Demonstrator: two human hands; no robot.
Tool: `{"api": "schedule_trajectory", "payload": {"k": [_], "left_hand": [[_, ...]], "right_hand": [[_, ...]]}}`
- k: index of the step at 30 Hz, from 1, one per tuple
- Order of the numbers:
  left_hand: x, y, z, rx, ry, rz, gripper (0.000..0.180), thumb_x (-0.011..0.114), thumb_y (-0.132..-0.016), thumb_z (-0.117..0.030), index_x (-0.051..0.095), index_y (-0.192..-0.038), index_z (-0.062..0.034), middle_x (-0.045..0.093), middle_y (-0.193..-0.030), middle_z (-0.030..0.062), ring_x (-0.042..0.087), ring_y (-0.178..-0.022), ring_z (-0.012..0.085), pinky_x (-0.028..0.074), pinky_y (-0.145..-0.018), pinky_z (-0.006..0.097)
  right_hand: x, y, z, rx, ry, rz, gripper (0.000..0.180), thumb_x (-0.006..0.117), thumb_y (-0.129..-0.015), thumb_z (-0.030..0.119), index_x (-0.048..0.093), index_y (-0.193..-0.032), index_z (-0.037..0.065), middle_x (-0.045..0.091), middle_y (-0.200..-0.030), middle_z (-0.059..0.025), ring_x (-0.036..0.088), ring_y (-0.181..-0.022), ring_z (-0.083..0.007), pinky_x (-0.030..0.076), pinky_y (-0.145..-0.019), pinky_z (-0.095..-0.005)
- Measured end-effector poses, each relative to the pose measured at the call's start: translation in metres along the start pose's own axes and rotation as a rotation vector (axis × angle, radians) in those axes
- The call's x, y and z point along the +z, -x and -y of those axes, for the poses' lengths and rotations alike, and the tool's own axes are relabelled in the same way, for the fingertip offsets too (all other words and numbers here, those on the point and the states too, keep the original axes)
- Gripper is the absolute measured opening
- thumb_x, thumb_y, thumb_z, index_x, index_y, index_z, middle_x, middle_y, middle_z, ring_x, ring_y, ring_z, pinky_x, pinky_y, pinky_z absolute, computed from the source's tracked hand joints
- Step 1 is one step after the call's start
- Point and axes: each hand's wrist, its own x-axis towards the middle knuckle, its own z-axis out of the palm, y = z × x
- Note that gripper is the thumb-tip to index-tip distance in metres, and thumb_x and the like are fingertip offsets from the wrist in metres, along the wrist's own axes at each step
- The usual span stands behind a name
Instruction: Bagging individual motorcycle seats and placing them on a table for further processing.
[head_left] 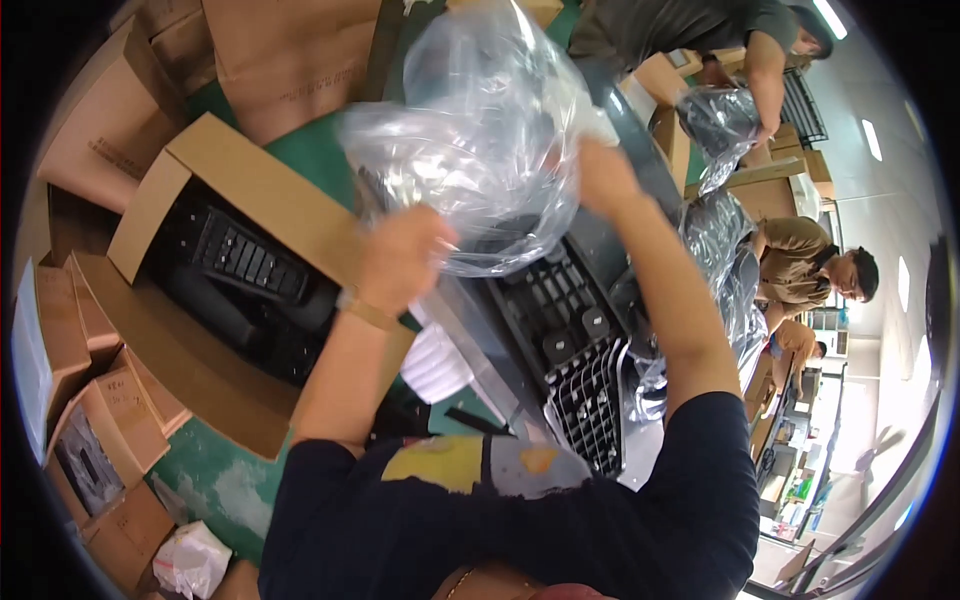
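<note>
A large clear plastic bag (480, 150) is spread out in front of me, puffed up and wrinkled. My left hand (405, 255) is closed on its near left edge, and my right hand (605, 180) grips its right side; both are a little blurred by motion. Something dark shows through the film, but I cannot make out what it is. Below the bag's near edge, a black plastic grille part (590, 400) with slots and round openings lies on a dark work surface. The bag covers the far end of that surface.
At my left stands an open cardboard box (270, 190) holding black moulded parts (250, 260). More cartons (110, 410) are stacked beyond it on a green floor (220, 470). Plastic-wrapped parts (725, 240) line the right side, where co-workers (810, 260) work; one handles a bagged part (720, 120).
</note>
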Motion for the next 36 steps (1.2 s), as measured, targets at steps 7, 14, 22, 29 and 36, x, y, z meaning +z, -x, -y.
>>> {"api": "schedule_trajectory", "payload": {"k": [7, 14, 22, 29, 36], "left_hand": [[0.096, 0.048, 0.035, -0.335, -0.232, 0.325, 0.035, 0.046, -0.092, -0.037, 0.058, -0.093, -0.0040, 0.057, -0.091, 0.0163, 0.055, -0.084, 0.0368, 0.044, -0.072, 0.047], [0.112, 0.022, 0.022, -0.620, -0.181, 0.453, 0.054, 0.033, -0.095, -0.045, 0.038, -0.134, -0.0066, 0.056, -0.115, 0.0231, 0.055, -0.102, 0.0403, 0.044, -0.082, 0.047], [0.173, -0.037, -0.017, -0.370, -0.189, 0.521, 0.057, 0.024, -0.096, -0.045, 0.031, -0.138, -0.0071, 0.059, -0.106, 0.0270, 0.057, -0.093, 0.0454, 0.044, -0.079, 0.051], [0.152, 0.028, -0.019, -0.141, -0.041, 0.283, 0.044, 0.038, -0.096, -0.021, 0.037, -0.137, -0.0054, 0.045, -0.120, 0.0195, 0.047, -0.103, 0.0346, 0.038, -0.092, 0.039], [0.074, 0.162, -0.079, 0.149, 0.002, 0.832, 0.032, 0.044, -0.092, -0.019, 0.060, -0.118, -0.0071, 0.052, -0.107, 0.0124, 0.049, -0.098, 0.0299, 0.038, -0.089, 0.038]], "right_hand": [[0.160, 0.055, -0.080, 0.335, -0.383, 0.468, 0.040, 0.038, -0.094, 0.041, 0.064, -0.107, 0.013, 0.060, -0.108, -0.0204, 0.057, -0.099, -0.0397, 0.045, -0.086, -0.0450], [0.149, 0.054, -0.084, 0.314, -0.257, 0.082, 0.038, 0.043, -0.092, 0.039, 0.062, -0.094, 0.006, 0.063, -0.091, -0.0238, 0.060, -0.086, -0.0430, 0.047, -0.078, -0.0486], [0.167, 0.109, -0.164, 0.758, -0.181, -0.209, 0.043, 0.038, -0.094, 0.039, 0.062, -0.095, 0.004, 0.064, -0.095, -0.0220, 0.061, -0.088, -0.0396, 0.049, -0.077, -0.0480], [0.157, 0.216, -0.032, 0.782, -0.762, -0.514, 0.035, 0.038, -0.097, 0.029, 0.058, -0.100, 0.001, 0.059, -0.087, -0.0276, 0.056, -0.086, -0.0447, 0.045, -0.074, -0.0483], [0.233, 0.389, 0.126, 0.777, -1.120, -0.370, 0.030, 0.048, -0.092, 0.023, 0.052, -0.115, 0.004, 0.060, -0.098, -0.0228, 0.058, -0.087, -0.0419, 0.046, -0.075, -0.0464]]}}
